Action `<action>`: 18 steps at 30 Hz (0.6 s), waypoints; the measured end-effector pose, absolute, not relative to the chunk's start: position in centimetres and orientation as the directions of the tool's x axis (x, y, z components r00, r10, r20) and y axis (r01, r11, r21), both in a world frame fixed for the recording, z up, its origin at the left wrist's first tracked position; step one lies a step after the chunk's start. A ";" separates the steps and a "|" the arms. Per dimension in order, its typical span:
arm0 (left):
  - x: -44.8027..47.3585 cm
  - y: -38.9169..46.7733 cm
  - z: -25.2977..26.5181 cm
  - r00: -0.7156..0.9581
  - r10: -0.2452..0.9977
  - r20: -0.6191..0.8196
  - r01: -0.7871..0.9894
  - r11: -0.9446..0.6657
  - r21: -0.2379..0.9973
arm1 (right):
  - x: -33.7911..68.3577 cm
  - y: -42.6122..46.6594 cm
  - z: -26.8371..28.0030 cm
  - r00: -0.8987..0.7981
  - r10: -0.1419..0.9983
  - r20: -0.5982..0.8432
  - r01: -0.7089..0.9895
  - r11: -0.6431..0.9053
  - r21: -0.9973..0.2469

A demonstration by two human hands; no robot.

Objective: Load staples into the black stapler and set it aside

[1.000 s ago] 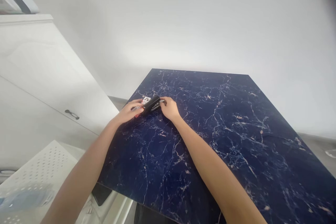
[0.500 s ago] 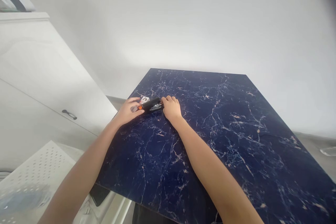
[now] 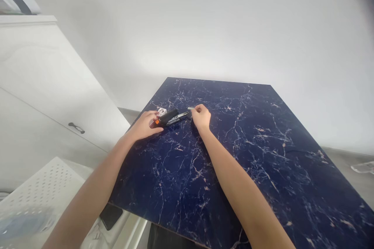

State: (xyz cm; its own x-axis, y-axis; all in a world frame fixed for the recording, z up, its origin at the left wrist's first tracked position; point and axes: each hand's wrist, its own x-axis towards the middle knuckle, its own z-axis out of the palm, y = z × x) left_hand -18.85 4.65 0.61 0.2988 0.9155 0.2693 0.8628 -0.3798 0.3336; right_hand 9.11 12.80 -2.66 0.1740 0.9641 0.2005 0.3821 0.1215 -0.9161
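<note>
A black stapler [image 3: 168,116] with an orange patch at its back end lies on the dark blue marbled table. Its metal magazine [image 3: 181,116] shows beyond the black top, on the right side. My left hand [image 3: 145,125] is closed round the back end, thumb in front and fingers behind. Just behind the stapler, by those fingertips, is a small white box [image 3: 162,111] with dark print, partly hidden. To the right of the magazine, my right hand [image 3: 201,116] pinches a small pale strip [image 3: 190,108], which looks like staples.
The marbled tabletop [image 3: 233,155] reaches to the white wall. A white cabinet [image 3: 58,85] with a dark handle [image 3: 76,127] stands at the left. Below the table's left edge are a white perforated surface [image 3: 49,179] and a dark flat object [image 3: 111,217].
My right hand has moved right, away from the stapler's front, with a pale strip now showing in its fingers. The metal magazine is now exposed. My left hand stays at the back end.
</note>
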 end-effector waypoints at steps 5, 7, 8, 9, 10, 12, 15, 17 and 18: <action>-18.7 4.6 0.7 0.309 0.919 0.245 0.875 -0.376 0.306 | 10.1 13.9 -3.3 0.258 0.965 0.041 0.060 0.027 -0.998; -18.9 4.6 0.7 0.322 0.916 0.241 0.869 -0.387 0.310 | 10.2 13.8 -3.3 0.224 0.968 0.116 0.214 0.067 -0.974; -18.9 4.6 0.7 0.327 0.914 0.241 0.866 -0.391 0.312 | 10.1 13.7 -3.3 0.202 0.961 0.187 0.327 0.114 -0.938; -19.0 4.5 0.8 0.328 0.913 0.242 0.863 -0.394 0.315 | 10.0 13.6 -3.2 0.171 0.949 0.266 0.440 0.168 -0.882; -19.0 4.5 0.8 0.326 0.913 0.245 0.863 -0.393 0.318 | 9.9 13.4 -3.2 0.128 0.934 0.335 0.541 0.217 -0.812; -19.1 4.4 0.8 0.310 0.916 0.256 0.867 -0.382 0.320 | 9.5 13.2 -3.3 0.040 0.915 0.401 0.693 0.263 -0.671; -18.9 4.3 0.6 0.289 0.919 0.269 0.875 -0.368 0.316 | 9.0 13.0 -3.6 -0.067 0.924 0.377 0.809 0.272 -0.521; -18.6 4.3 0.4 0.274 0.924 0.265 0.877 -0.354 0.326 | 8.9 12.9 -3.7 -0.137 0.921 0.364 0.830 0.307 -0.465; -18.4 4.4 0.4 0.264 0.929 0.260 0.879 -0.343 0.330 | 8.8 12.9 -3.7 -0.169 0.916 0.365 0.830 0.332 -0.448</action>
State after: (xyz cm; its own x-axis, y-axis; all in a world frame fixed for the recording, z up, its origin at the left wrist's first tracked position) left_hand -18.40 4.36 0.35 0.2644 0.9287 0.2599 0.8795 -0.3428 0.3302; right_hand 8.82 12.88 -3.70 -0.1691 0.9157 0.3646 0.8305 0.3316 -0.4476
